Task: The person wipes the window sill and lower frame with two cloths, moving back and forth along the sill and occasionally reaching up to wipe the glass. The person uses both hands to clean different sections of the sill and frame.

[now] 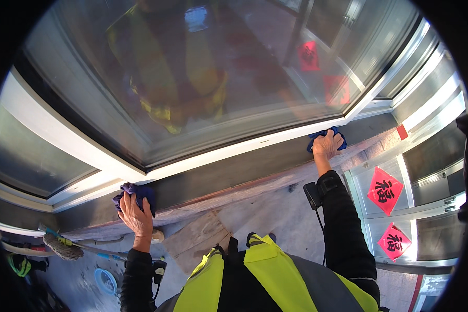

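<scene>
Before me runs a grey window sill (218,169) under a large glass pane (241,78) in a white frame (253,145). My left hand (135,214) presses a dark purple-blue cloth (142,193) onto the sill, near the frame's lower left corner. Far to the right, my right hand (327,145) grips a bunched blue cloth (338,134) against the sill, close to the frame's lower right end. Both cloths are partly covered by my fingers. My reflection shows in the pane.
A mop (64,246) and other poles lean at the left below the sill. A light-blue basin (105,281) stands on the floor, near a flattened brown sheet (197,241). At the right is a metal-framed door (409,214) with red paper diamonds (386,191).
</scene>
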The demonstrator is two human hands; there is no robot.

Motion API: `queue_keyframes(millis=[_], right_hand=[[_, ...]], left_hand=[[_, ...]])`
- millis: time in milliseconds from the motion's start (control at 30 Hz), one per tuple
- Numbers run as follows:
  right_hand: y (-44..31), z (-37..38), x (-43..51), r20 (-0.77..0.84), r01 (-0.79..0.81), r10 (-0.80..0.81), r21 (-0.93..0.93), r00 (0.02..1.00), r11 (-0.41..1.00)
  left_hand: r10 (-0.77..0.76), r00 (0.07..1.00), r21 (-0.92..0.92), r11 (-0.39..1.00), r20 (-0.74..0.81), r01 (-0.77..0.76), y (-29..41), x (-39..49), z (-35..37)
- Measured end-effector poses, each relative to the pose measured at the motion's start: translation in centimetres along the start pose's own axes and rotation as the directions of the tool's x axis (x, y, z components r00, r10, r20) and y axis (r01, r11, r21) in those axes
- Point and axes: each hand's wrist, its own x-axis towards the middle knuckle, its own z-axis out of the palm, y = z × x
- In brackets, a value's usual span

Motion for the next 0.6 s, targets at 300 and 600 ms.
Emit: queue_keyframes(millis=[300, 600], right_hand=[[0.4, -0.9, -0.5, -0.026, 0.111, -0.111, 0.027, 0.994, 0.993], [1.4, -1.8, -0.4, 0.067, 0.190, -0.211, 0.237, 0.975, 0.953]], left_hand=[[-0.095, 0.993, 0.080, 0.993, 0.064, 0.090, 5.5, -1.0, -0.6], [0.218, 0.976, -0.039, 0.975, 0.013, -0.218, 19.9, -2.8, 0.7]])
